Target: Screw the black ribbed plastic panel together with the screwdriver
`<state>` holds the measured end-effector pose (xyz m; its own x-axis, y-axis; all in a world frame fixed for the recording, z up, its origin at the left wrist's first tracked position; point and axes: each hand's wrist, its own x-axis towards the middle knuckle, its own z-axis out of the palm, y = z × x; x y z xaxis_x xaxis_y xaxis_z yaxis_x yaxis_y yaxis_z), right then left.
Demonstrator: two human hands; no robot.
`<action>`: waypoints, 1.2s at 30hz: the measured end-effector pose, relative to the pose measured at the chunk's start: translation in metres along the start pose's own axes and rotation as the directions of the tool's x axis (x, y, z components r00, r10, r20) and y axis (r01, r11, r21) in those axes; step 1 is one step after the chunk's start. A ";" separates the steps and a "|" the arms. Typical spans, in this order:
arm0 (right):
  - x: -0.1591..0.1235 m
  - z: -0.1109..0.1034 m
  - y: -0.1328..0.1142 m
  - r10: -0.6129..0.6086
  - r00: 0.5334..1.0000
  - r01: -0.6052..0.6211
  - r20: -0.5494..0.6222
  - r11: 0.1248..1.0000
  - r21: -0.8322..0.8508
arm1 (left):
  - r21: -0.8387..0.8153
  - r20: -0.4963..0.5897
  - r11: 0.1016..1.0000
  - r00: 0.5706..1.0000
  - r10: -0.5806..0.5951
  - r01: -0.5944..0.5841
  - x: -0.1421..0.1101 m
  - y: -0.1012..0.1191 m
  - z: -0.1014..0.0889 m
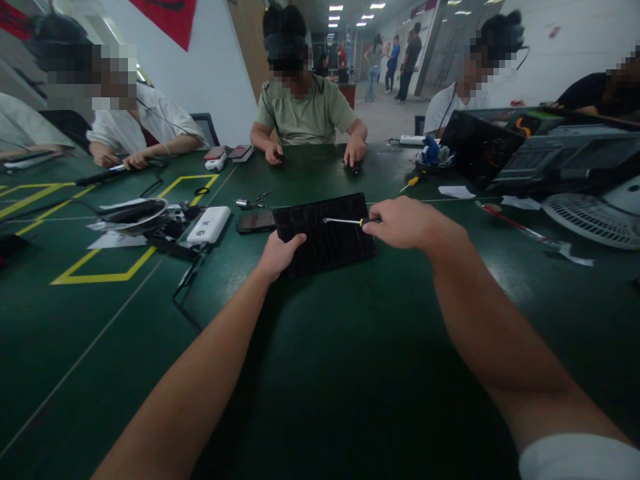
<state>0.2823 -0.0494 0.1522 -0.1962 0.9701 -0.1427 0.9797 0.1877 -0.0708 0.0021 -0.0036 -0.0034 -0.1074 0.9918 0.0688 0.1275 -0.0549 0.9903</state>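
Broad green bench (320,400), bearing a flat black rectangular panel (347,247) with a grooved face, slightly askew, between the two hands. Left hand (280,255): grip closed on the panel's left edge, thumb on the face. Right hand (410,223): grip closed round the yellow-and-black handle of a slim steel-shafted screwdriver (345,222), laid almost flat across the panel; whether its tip touches cannot be told. Beyond the panel's upper left corner lie a short metal cylinder (242,203) and, smallest, loose metal bits (265,195). For sound work at this angle, the left thumb should brace the panel firmly, pressure at the tip should be light, and the shaft should be guided clear of that thumb.
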 end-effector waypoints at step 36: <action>0.004 0.005 0.005 -0.007 0.998 0.008 -0.068 1.000 0.009 | 0.019 -0.010 1.000 1.000 0.005 -0.005 0.002 0.000 -0.001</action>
<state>0.2857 -0.0453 0.1460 -0.1998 0.9770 -0.0745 0.9777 0.1938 -0.0806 0.0014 -0.0015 -0.0033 -0.1169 0.9903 0.0754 0.1471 -0.0579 0.9874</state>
